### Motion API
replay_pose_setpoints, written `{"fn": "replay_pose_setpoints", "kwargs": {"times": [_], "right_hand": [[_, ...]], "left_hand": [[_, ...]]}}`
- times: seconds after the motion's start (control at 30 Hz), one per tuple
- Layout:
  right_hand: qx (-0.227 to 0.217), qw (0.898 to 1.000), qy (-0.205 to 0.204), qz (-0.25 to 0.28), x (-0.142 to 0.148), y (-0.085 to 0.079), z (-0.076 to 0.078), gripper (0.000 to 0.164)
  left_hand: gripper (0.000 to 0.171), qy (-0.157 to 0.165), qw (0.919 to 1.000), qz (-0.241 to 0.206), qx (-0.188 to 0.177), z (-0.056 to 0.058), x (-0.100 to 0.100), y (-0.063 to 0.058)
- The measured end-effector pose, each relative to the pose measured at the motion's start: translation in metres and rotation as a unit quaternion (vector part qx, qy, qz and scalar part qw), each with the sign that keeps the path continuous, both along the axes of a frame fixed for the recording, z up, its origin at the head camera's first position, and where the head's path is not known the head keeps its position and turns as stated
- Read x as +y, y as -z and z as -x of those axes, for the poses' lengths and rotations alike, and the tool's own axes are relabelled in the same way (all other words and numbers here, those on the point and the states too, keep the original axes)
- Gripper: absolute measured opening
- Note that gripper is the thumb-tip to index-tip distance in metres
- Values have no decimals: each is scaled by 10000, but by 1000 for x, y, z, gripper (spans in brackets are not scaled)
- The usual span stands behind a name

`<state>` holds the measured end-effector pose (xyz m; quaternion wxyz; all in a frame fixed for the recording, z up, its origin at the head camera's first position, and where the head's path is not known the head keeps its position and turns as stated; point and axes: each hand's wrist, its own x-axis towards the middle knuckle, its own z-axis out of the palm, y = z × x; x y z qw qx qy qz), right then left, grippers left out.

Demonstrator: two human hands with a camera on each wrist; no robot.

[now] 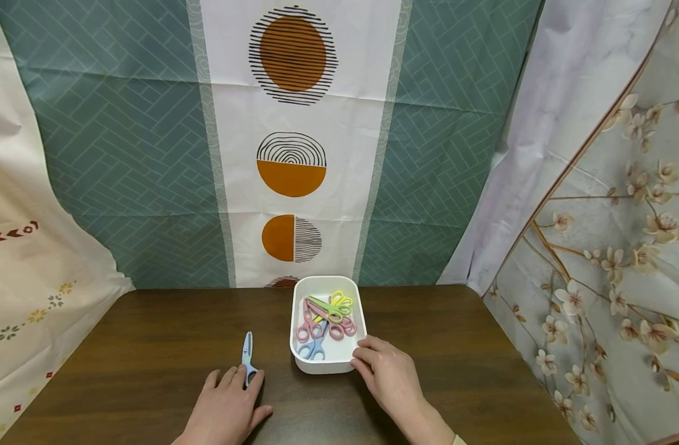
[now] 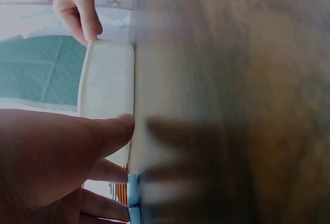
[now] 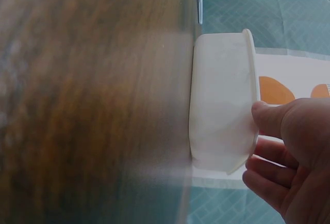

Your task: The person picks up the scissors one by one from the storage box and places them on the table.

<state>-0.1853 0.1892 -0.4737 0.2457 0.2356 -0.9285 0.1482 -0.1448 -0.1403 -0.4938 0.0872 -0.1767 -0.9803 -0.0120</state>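
A pair of light blue scissors lies on the table to the left of a white plastic bin, blades pointing away. My left hand rests its fingertips on the handles, which show as blue pieces under the fingers in the left wrist view; its thumb stands apart. At the bin's near right corner, my right hand grips the rim between thumb and fingers. Inside the bin lie several more scissors: pink, green, yellow and blue ones, overlapping one another.
The dark brown wooden table carries the bin and the scissors. Behind it hangs a green and white patterned cloth. A floral curtain borders the right side, and a cream cloth the left.
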Motion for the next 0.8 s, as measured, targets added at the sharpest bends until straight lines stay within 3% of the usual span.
{"fn": "replay_pose_setpoints", "kwargs": {"times": [0.2, 0.4, 0.8], "right_hand": [[56, 10000, -8, -11, 1, 0, 0, 10], [44, 10000, -9, -8, 0, 0, 1, 10], [-1, 10000, -12, 0, 0, 1, 1, 11]], "left_hand": [[64, -91, 9996, 180, 191, 2, -4, 0], [58, -202, 9994, 223, 142, 6, -13, -2], [72, -330, 9982, -96, -499, 17, -33, -5]]}}
